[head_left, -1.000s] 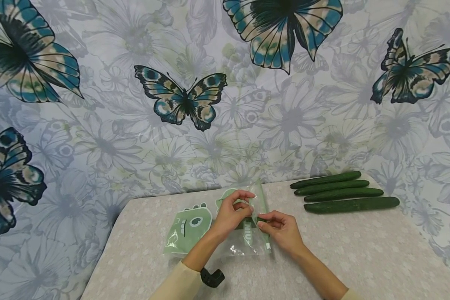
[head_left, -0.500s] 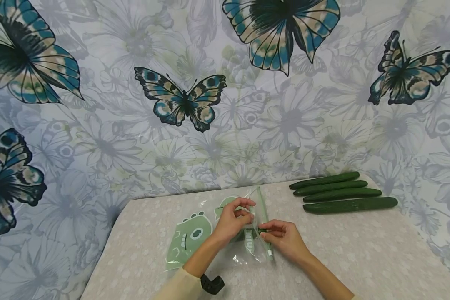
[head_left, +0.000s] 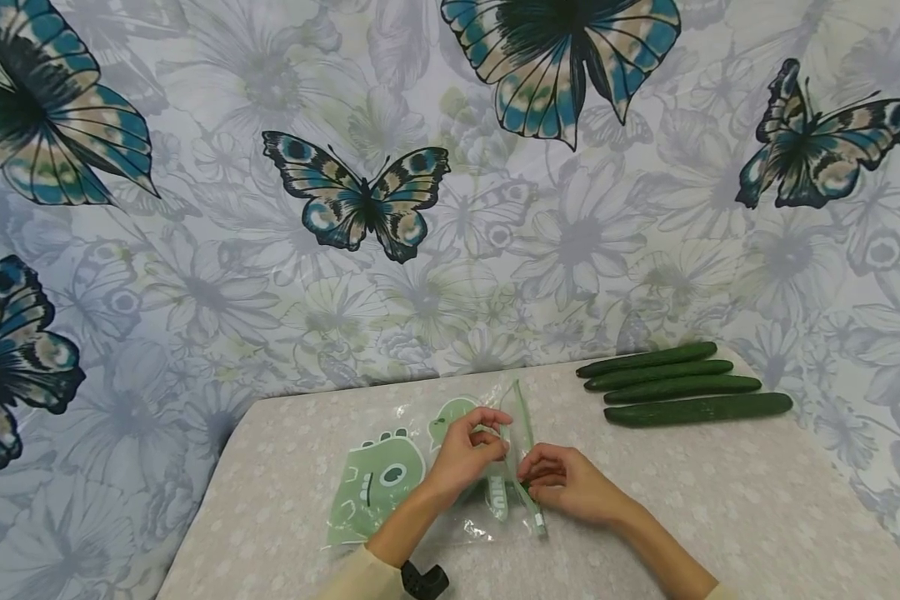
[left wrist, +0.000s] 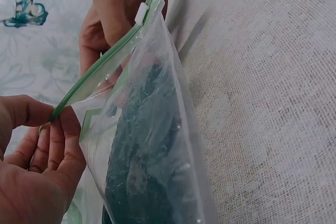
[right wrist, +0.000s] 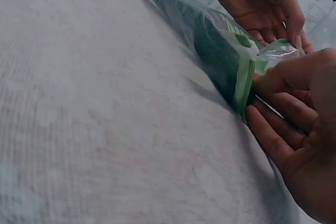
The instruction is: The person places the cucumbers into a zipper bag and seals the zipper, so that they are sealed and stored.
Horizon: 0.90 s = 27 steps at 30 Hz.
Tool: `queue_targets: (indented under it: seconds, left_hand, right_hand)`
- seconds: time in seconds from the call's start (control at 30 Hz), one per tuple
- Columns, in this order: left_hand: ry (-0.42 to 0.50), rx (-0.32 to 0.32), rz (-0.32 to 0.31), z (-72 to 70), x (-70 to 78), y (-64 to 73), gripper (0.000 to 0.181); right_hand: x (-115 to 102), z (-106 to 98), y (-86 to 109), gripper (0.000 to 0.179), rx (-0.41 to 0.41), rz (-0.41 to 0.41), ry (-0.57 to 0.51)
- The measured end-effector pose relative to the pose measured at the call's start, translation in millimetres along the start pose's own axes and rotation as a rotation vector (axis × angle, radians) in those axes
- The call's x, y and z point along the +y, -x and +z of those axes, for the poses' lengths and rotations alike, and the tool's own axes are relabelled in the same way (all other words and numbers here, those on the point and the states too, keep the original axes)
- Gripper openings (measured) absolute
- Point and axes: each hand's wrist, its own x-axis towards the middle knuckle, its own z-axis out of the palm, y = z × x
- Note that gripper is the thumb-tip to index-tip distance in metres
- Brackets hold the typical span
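We see a pale cream left sleeve [head_left: 362,575], chunky black angular device [head_left: 425,581] beside it, sliver of matching right sleeve [head_left: 720,592].

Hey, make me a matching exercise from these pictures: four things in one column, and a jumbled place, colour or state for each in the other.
Things:
1. Slider
2. Four cucumbers
3. Left hand
4. Wrist device

Descriptions:
A. Pinching the green zip strip
B. Black, beside the left sleeve
C. Side by side on the tablecloth
D. White

Pairs: 1-D, 2-C, 3-A, 4-B
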Motion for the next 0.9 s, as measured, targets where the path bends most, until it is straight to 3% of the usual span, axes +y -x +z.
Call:
queue_targets:
  seconds: [0.1,0.47,0.77,0.9]
  left_hand:
    - [-0.002,-0.007,0.007,0.5,-1.0,0.4,0.039]
    - [-0.008,-0.013,0.009,-0.7,-3.3,0.8,0.040]
    - [0.009,0.001,0.023,-0.5,-6.4,-0.5,0.038]
    - [0.010,0.020,0.037,1.1,-6.7,-0.4,0.038]
  right_hand:
    - [0.5,-1.4,-0.6,0.018,0.006,-0.016,-0.011]
    - [-5.7,1.7,-2.1,0.031,-0.048,-0.035,0.190]
    - [0.8,2.6,-5.3,0.025,-0.032,-0.005,0.043]
    - [-0.7,4.3,-3.6,0.025,-0.029,-0.018,0.036]
